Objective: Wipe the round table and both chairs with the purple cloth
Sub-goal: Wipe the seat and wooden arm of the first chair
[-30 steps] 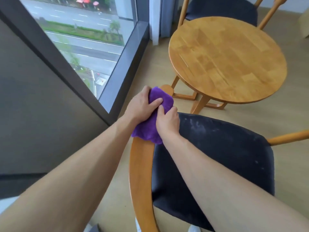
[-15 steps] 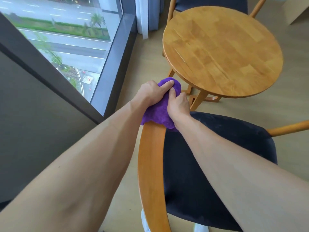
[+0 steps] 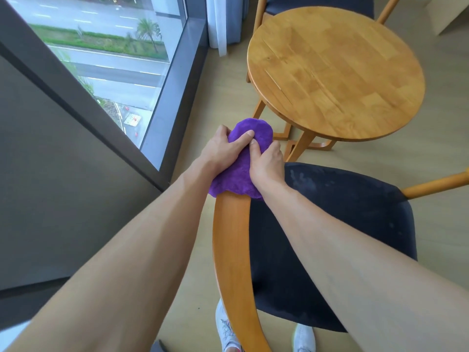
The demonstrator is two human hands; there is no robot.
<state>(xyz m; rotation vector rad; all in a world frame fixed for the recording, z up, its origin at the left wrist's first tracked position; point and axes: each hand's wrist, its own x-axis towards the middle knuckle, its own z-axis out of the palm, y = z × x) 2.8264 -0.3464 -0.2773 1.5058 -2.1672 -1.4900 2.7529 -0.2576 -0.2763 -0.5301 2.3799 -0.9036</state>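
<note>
Beside a floor-length window overlooking a street, a person stands over the nearer wooden chair with a dark upholstered seat, pale sneakers visible beneath its curved honey-coloured wooden back rail. Further along that rail, both hands press a bunched fuzzy purple cloth around the rail's far end: the left hand curls over the cloth from the window side, fingers closed into the fabric, while the right hand clamps it from the seat side. Judging by this, the chair's frame is mid-wipe; pale smudges on the seat suggest the cushion awaits attention. Beyond the hands, the round butcher-block wooden table stands bare, its state of cleaning impossible to tell. Behind it, the second chair shows only partly, apparently still to be done.
</note>
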